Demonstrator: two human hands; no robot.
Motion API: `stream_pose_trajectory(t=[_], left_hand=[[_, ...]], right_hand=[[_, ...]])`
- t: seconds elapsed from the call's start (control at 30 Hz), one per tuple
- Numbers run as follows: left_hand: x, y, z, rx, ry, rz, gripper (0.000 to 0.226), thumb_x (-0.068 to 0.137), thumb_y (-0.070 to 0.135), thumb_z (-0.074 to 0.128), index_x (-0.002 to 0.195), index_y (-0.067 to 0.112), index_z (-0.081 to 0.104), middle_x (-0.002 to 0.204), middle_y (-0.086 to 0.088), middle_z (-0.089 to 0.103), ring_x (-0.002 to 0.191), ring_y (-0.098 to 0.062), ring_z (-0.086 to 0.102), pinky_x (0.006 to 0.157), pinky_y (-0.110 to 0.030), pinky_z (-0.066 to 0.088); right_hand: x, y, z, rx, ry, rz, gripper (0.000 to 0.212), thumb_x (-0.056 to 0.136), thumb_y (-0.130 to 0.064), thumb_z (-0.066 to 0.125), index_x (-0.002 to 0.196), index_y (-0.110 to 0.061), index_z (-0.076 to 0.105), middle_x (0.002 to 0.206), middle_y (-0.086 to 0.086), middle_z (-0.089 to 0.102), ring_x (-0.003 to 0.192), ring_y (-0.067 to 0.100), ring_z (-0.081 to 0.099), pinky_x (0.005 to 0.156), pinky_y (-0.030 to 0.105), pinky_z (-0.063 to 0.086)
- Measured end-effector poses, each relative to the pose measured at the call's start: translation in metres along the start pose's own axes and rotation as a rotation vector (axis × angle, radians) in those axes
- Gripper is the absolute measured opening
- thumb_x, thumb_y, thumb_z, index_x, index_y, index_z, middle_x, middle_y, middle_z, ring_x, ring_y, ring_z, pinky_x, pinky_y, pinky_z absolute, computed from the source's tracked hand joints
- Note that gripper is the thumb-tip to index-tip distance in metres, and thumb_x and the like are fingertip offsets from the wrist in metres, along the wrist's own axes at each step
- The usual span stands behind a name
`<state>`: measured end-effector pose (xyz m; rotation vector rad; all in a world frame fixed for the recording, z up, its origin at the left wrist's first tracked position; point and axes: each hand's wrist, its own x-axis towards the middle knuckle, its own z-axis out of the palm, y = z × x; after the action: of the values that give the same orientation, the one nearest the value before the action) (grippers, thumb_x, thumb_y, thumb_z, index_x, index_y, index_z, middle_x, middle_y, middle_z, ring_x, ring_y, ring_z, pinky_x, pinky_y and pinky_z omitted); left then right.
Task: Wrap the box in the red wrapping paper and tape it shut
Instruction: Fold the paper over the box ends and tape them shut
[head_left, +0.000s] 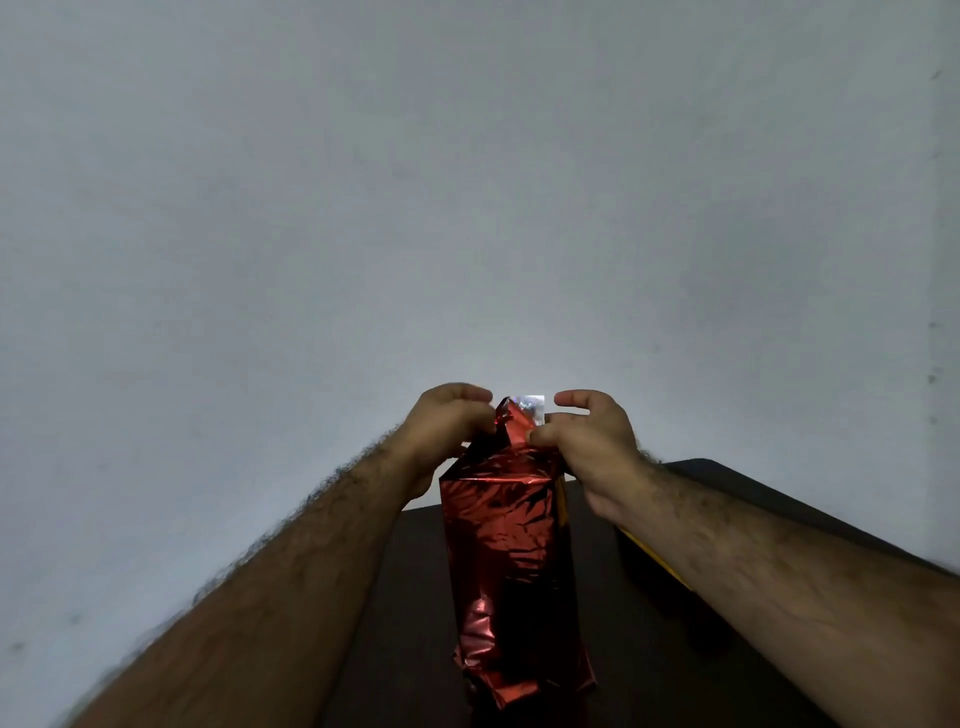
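Foil-wrapped box (511, 561), no legible writing

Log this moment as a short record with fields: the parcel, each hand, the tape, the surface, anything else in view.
parcel: box in red wrapping paper, standing upright, top end gathered
left hand: grips the paper at the top left
right hand: pinches the paper at the top right
tape: pale shiny strip at the top fold; cannot tell if stuck down
surface: dark table
other: yellow-edged object beneath the right forearm, mostly hidden
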<state>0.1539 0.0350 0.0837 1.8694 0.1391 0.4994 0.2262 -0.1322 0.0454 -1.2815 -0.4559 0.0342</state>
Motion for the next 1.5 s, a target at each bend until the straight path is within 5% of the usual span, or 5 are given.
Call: stream_pose_trajectory(t=[0.17, 0.6, 0.77, 1.13, 1.5], left_hand=[[-0.001, -0.009, 0.008, -0.073, 0.028, -0.003, 0.025, 0.084, -0.005, 0.078, 0.107, 0.004, 0.076, 0.096, -0.022, 0.079, 0.077, -0.027, 0.076, 0.066, -0.033, 0.063], [0.001, 0.009, -0.004, 0.118, -0.074, 0.212, 0.022, 0.087, -0.002, 0.081, 0.109, 0.0, 0.078, 0.072, -0.002, 0.074, 0.06, -0.002, 0.069, 0.054, -0.009, 0.046], [0.007, 0.015, -0.014, 0.205, -0.131, 0.231, 0.037, 0.076, -0.003, 0.09, 0.111, 0.005, 0.077, 0.097, -0.019, 0.08, 0.092, -0.031, 0.079, 0.083, -0.033, 0.063], [0.008, 0.011, -0.005, 0.235, -0.025, 0.256, 0.012, 0.082, 0.004, 0.086, 0.093, 0.006, 0.081, 0.084, -0.012, 0.081, 0.079, -0.019, 0.078, 0.063, -0.02, 0.05], [0.008, 0.017, -0.015, 0.248, -0.099, 0.257, 0.02, 0.086, 0.005, 0.076, 0.105, 0.012, 0.082, 0.093, -0.007, 0.082, 0.086, -0.013, 0.074, 0.075, -0.029, 0.053]], right_hand=[[0.006, 0.0, -0.003, -0.021, 0.027, -0.049, 0.061, 0.075, 0.009, 0.083, 0.124, -0.017, 0.057, 0.102, 0.009, 0.077, 0.09, 0.024, 0.077, 0.064, 0.032, 0.061], [-0.006, -0.004, -0.006, -0.136, 0.047, -0.238, 0.038, 0.076, 0.009, 0.084, 0.102, -0.016, 0.071, 0.08, 0.004, 0.079, 0.076, 0.019, 0.079, 0.066, 0.032, 0.064], [-0.003, -0.001, -0.009, -0.234, 0.081, -0.307, 0.025, 0.077, 0.007, 0.082, 0.077, -0.018, 0.08, 0.078, 0.0, 0.078, 0.078, 0.017, 0.077, 0.07, 0.032, 0.064], [-0.004, -0.001, -0.002, -0.251, 0.01, -0.308, 0.026, 0.083, 0.002, 0.074, 0.079, -0.022, 0.084, 0.082, -0.005, 0.08, 0.085, 0.013, 0.077, 0.085, 0.038, 0.064], [-0.002, -0.007, 0.0, -0.148, -0.004, -0.238, 0.045, 0.067, 0.01, 0.09, 0.098, -0.015, 0.068, 0.085, 0.003, 0.079, 0.077, 0.021, 0.078, 0.067, 0.033, 0.062]])
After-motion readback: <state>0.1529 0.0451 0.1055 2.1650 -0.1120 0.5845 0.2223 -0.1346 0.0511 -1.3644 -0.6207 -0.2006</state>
